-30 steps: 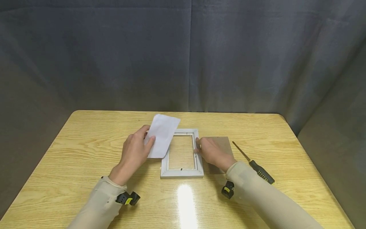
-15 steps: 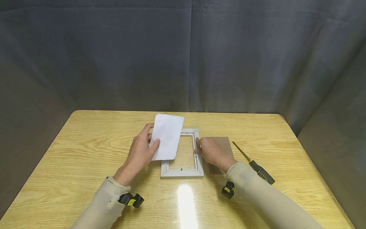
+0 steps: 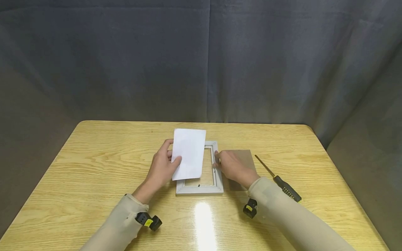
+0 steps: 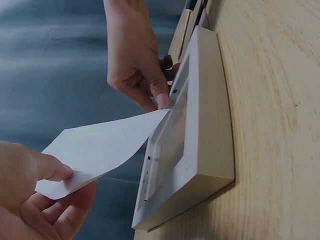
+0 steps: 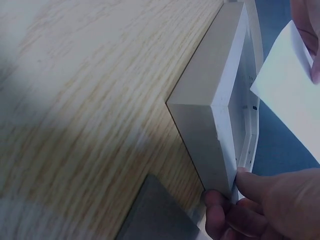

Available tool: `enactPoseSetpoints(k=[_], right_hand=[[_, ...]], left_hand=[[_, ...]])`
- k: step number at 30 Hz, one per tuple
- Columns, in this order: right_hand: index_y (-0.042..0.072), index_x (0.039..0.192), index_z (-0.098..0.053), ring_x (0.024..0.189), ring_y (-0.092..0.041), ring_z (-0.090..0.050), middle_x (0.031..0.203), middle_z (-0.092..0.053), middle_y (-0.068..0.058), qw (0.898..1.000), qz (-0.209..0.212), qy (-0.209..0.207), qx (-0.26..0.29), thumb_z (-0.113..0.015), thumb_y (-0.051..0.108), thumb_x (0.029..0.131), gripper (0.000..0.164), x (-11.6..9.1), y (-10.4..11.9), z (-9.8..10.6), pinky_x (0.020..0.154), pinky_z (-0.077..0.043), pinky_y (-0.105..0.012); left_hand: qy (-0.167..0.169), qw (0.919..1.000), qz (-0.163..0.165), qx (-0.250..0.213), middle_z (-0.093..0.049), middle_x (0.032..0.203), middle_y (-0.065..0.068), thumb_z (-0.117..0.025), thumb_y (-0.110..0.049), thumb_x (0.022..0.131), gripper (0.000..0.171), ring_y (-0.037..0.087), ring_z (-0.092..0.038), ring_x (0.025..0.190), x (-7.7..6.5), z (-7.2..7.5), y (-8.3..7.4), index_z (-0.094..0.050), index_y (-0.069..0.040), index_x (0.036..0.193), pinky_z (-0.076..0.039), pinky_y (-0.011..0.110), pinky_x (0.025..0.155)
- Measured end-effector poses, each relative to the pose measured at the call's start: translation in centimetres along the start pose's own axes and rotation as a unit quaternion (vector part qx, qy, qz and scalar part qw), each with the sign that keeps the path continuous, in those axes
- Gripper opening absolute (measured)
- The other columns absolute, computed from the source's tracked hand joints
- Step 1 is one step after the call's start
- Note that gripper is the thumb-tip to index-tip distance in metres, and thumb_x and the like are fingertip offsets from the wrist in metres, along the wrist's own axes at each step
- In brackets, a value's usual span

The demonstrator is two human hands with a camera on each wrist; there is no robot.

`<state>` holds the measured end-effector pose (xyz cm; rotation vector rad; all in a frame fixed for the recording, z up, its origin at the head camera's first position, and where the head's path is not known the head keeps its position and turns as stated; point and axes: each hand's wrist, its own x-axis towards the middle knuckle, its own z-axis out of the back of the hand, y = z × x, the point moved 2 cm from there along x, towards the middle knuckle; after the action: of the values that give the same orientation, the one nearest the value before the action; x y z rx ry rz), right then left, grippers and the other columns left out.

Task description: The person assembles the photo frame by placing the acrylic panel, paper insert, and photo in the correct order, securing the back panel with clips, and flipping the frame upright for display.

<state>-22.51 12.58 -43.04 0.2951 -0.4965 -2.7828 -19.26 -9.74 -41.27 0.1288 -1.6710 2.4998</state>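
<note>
A white picture frame (image 3: 199, 190) lies flat on the table, its opening facing up. My left hand (image 3: 161, 165) pinches a white sheet of paper (image 3: 189, 153) by its left edge, thumb on top and fingers beneath. The sheet is tilted above the frame and covers its left part in the head view. In the left wrist view the sheet's (image 4: 110, 145) far edge comes close to the frame's opening (image 4: 172, 132). My right hand (image 3: 233, 166) grips the frame's right side, thumb on the inner rim and fingers curled against the outer side (image 5: 205, 145).
A brown backing board (image 3: 248, 158) lies right of the frame, partly under my right hand and forearm in the head view. Further right rests a screwdriver (image 3: 284, 186) with a black handle. A dark curtain (image 3: 201, 62) hangs behind the table's (image 3: 110, 146) far edge.
My left hand has carried the paper to the right and turned it more upright in the head view, further over the frame. The right hand and the frame have stayed in place.
</note>
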Motion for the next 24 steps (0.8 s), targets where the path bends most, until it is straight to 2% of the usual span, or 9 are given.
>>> enactPoseSetpoints(k=[3, 9, 17, 24], right_hand=[[0.000, 0.130, -0.056, 0.053, -0.013, -0.042, 0.111, -0.066, -0.015, 1.000, 0.003, -0.001, -0.005, -0.061, 0.024, 0.090, 0.047, 0.1, 0.0, 0.0, 0.046, -0.037, -0.024], [0.000, 0.128, -0.058, 0.053, -0.012, -0.039, 0.112, -0.065, -0.013, 1.000, 0.002, 0.002, -0.012, -0.062, 0.024, 0.089, 0.046, 0.2, 0.1, 0.0, 0.046, -0.036, -0.024], [0.004, 0.132, -0.055, 0.051, -0.012, -0.041, 0.087, -0.061, -0.010, 1.000, -0.016, 0.008, -0.015, -0.060, 0.026, 0.090, 0.048, 0.0, 0.2, 0.1, 0.044, -0.036, -0.023], [0.003, 0.131, -0.056, 0.053, -0.013, -0.043, 0.085, -0.060, -0.009, 1.000, -0.010, 0.006, -0.015, -0.060, 0.025, 0.090, 0.047, 0.1, 0.2, 0.1, 0.045, -0.037, -0.024]], left_hand=[[0.003, 1.0000, 0.006, -0.004, -0.069, 0.099, 0.019, -0.058, -0.002, 0.087, 0.048, 0.020, -0.068, 0.076, 0.0, -0.2, 0.1, -0.044, -0.012, 0.133, -0.056, 0.028, 0.057], [0.011, 0.9998, 0.014, 0.009, -0.069, 0.101, 0.017, -0.058, -0.003, 0.088, 0.047, 0.018, -0.068, 0.075, 0.0, -0.9, 0.4, -0.045, -0.013, 0.132, -0.056, 0.029, 0.058], [0.022, 0.9993, 0.003, 0.030, -0.069, 0.104, 0.017, -0.059, -0.003, 0.088, 0.047, 0.017, -0.067, 0.080, 0.1, -1.9, 0.6, -0.045, -0.013, 0.132, -0.056, 0.029, 0.063], [0.027, 0.9976, -0.003, 0.063, -0.068, 0.106, 0.017, -0.059, -0.004, 0.088, 0.048, 0.017, -0.066, 0.083, 0.1, -2.3, 0.9, -0.045, -0.013, 0.133, -0.055, 0.031, 0.067]])
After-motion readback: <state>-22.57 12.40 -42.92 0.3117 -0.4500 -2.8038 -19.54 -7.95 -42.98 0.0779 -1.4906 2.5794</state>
